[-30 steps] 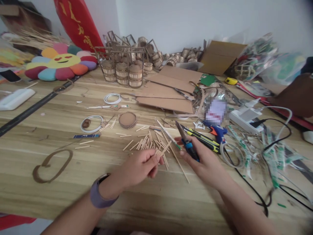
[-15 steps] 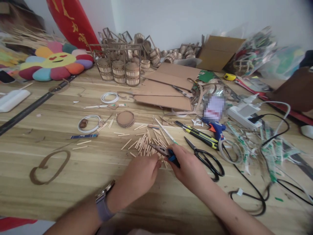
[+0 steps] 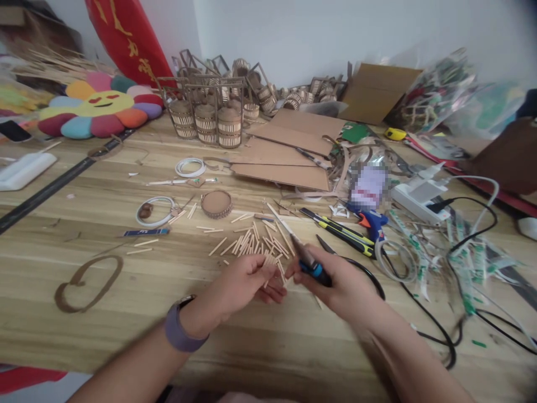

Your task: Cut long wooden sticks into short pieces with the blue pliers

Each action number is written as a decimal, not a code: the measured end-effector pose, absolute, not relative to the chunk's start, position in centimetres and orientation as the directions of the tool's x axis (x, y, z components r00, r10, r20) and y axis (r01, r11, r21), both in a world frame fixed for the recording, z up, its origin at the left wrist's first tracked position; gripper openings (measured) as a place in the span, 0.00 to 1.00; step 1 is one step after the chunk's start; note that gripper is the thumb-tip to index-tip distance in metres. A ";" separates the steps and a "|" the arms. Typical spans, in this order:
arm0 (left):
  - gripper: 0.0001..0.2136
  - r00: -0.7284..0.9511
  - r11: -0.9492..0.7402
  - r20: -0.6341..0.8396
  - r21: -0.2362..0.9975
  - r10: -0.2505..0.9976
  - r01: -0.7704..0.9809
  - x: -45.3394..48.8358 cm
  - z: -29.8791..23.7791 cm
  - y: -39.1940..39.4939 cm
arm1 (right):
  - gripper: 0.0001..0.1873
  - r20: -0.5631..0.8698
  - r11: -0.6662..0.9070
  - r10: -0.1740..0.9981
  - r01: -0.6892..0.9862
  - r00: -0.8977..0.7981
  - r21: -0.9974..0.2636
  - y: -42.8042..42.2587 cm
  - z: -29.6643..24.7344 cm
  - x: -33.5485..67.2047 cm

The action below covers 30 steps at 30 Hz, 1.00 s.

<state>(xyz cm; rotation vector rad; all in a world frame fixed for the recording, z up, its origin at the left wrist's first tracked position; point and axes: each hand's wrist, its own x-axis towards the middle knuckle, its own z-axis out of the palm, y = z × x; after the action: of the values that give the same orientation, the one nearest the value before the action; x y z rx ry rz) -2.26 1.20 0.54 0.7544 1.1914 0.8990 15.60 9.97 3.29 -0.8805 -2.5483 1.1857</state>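
Note:
My right hand (image 3: pixel 335 280) is closed round a pair of pliers (image 3: pixel 314 270) with blue and black handles, jaws pointing up and left. To its left, my left hand (image 3: pixel 255 280) is half turned up with curled fingers, and a few short wooden sticks show between thumb and fingers. Just beyond lies a loose pile of pale wooden sticks (image 3: pixel 247 240). A round brown cardboard disc with a woven-looking rim (image 3: pixel 216 204) rests behind the pile. Black-handled scissors (image 3: pixel 364 268) lie partly hidden behind my right hand.
Yellow-black utility knives (image 3: pixel 344 232), a blue glue gun (image 3: pixel 371 221) and a tape roll (image 3: pixel 396 260) lie to the right, near a power strip (image 3: pixel 419 196) and cables. Cardboard sheets (image 3: pixel 285 162) and small baskets (image 3: pixel 205 123) stand behind. A brown strip loop (image 3: pixel 86 282) lies left.
My right hand has drawn the pliers right, away from my left hand, and their jaws have swung upward. My left hand has rolled palm-up, showing sticks in its fingers.

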 end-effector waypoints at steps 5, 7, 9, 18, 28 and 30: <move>0.27 0.192 0.499 -0.463 0.831 0.865 -0.246 -1.6 0.4 1.0 | 0.02 -0.075 0.528 0.569 0.433 -0.819 -0.731 8.8 3.0 14.7; 0.27 0.206 0.506 -0.465 0.824 0.861 -0.255 -1.5 0.4 1.0 | 0.04 -0.050 0.540 0.590 0.440 -0.806 -0.718 8.8 2.9 14.5; 0.27 0.215 0.515 -0.471 0.814 0.856 -0.268 -1.5 0.4 1.0 | 0.05 -0.036 0.540 0.601 0.438 -0.799 -0.718 8.8 2.7 14.4; 0.24 0.235 0.540 -0.487 0.778 0.841 -0.322 -1.8 0.4 1.0 | 0.08 -0.076 0.441 0.696 0.508 -0.714 -0.740 8.6 1.4 14.1; 0.15 -0.073 0.219 -0.206 0.942 0.976 0.255 -3.5 0.6 1.3 | 0.07 0.037 0.460 0.827 0.635 -0.562 -0.621 11.1 1.6 15.8; 0.16 -0.159 0.206 -0.147 0.858 0.976 0.471 -3.8 1.1 1.3 | 0.07 0.042 0.453 0.860 0.723 -0.508 -0.521 11.8 1.2 16.3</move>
<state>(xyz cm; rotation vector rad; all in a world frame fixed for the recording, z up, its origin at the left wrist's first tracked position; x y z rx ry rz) -3.79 1.29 1.08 1.3610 1.7468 0.8702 16.31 11.83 1.16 -1.3550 -2.4065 0.6464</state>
